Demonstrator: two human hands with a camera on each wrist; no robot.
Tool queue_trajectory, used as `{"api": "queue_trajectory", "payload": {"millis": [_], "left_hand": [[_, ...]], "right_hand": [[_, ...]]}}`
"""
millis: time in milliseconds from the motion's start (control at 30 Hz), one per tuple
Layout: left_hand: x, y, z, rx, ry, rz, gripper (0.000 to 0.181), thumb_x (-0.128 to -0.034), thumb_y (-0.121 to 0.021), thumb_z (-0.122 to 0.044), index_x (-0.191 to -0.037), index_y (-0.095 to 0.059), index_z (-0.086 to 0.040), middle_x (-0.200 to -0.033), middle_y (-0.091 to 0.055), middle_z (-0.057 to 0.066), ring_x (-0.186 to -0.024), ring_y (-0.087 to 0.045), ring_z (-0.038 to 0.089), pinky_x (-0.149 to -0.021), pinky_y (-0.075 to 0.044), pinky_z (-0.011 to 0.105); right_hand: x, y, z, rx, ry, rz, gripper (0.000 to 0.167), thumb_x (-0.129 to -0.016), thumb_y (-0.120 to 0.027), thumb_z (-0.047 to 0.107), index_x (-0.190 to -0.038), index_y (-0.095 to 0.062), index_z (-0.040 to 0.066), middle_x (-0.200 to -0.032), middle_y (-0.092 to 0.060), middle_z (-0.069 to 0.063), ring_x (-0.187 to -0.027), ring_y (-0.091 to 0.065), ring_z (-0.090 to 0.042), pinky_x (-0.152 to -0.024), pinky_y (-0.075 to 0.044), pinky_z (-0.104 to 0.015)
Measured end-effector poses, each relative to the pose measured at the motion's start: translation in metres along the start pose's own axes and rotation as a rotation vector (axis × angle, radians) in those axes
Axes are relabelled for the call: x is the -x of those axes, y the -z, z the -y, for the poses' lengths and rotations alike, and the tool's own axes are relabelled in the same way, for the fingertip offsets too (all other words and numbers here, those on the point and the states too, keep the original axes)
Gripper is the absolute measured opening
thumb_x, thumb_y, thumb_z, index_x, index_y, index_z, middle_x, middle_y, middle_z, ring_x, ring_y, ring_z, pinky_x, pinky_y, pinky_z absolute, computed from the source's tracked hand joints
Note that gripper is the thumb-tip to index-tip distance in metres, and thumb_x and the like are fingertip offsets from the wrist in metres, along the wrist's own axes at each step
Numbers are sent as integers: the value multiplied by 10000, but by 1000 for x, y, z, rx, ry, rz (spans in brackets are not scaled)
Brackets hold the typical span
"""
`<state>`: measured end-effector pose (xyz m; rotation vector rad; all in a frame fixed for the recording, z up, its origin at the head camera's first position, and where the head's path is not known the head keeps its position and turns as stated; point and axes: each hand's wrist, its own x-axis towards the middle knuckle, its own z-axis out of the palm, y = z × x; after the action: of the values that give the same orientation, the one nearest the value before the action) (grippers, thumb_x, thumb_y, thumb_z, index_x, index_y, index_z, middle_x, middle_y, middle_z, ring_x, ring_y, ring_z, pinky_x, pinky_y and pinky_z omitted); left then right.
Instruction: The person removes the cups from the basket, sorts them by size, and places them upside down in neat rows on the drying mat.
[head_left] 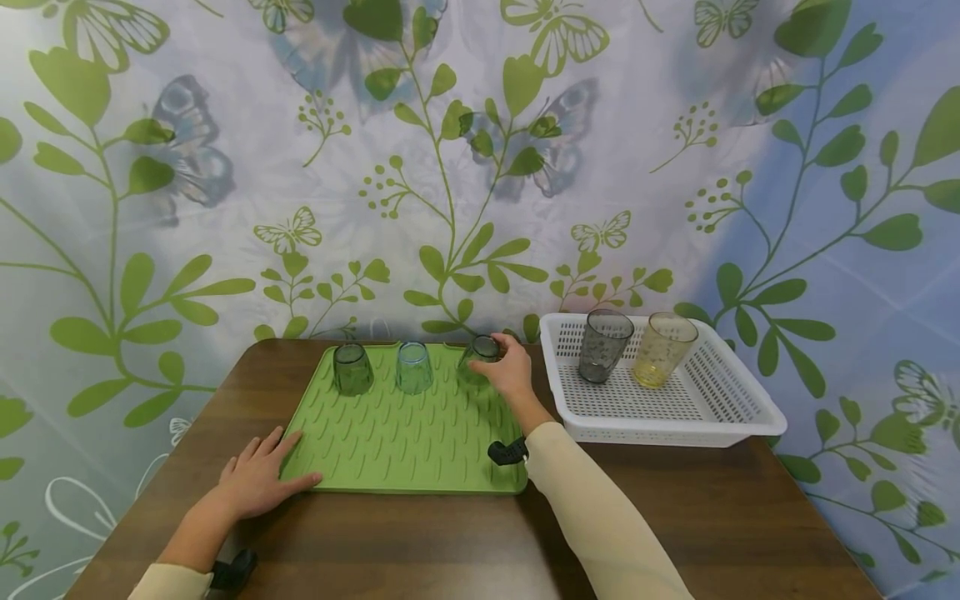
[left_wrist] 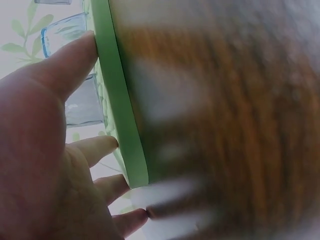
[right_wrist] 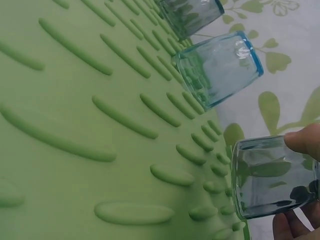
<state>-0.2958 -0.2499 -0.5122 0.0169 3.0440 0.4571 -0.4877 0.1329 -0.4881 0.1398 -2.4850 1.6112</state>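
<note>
My right hand [head_left: 513, 373] pinches a grey drinking glass [right_wrist: 265, 175] between thumb and fingers, at the back right of the green ribbed drying mat [head_left: 397, 442]. Its wider end is down, at the mat. Left of it, a bluish glass [head_left: 414, 368] and another dark grey glass [head_left: 352, 371] stand on the mat, narrower ends up. My left hand [head_left: 258, 477] is spread at the mat's front left corner, thumb along the front edge. In the left wrist view its fingertips [left_wrist: 107, 144] meet the mat's rim.
To the right stands a white perforated plastic basket [head_left: 660, 429]. Inside it are a tall grey tumbler [head_left: 603, 346] and a yellowish tumbler [head_left: 663, 350], side by side. Behind the brown wooden table [head_left: 420, 542] hangs a leaf-and-butterfly patterned curtain [head_left: 450, 208].
</note>
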Motion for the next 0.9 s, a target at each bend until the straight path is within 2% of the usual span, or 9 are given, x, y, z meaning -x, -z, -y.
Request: {"api": "queue_trajectory", "payload": {"millis": [367, 633, 900], "left_hand": [[3, 1, 2, -4, 26, 4, 1052, -876, -610, -741, -1576, -341, -3, -1610, -249, 351, -1419, -236, 660, -1061, -230, 838], [2, 0, 2, -6, 35, 28, 1063, -879, -594, -753, -1583, -330, -1, -1621, -239, 342, -1424, -228, 658, -1072, -218, 834], [0, 1, 4, -16, 36, 22, 1066, -874, -592, -763, -1580, -340, -5, -1621, -251, 335, -1426, -236, 652, -1068, -222, 836]], "right_hand": [[-5, -1, -3, 47, 29, 36, 687, -826, -871, 252, -1437, -578, 139, -1311, -665, -109, -1162, -649, -305, -967, -550, -485], [-4, -2, -5, 64, 43, 75, 719, -813, -886, 254, -1444, -573, 109, -1332, -663, -125, -1217, -638, -329, -993, -546, -506], [-4, -4, -8, 89, 41, 91, 718, -813, -888, 253, -1450, -574, 145, -1365, -651, -121, -1257, -626, -332, -997, -551, -506]]}}
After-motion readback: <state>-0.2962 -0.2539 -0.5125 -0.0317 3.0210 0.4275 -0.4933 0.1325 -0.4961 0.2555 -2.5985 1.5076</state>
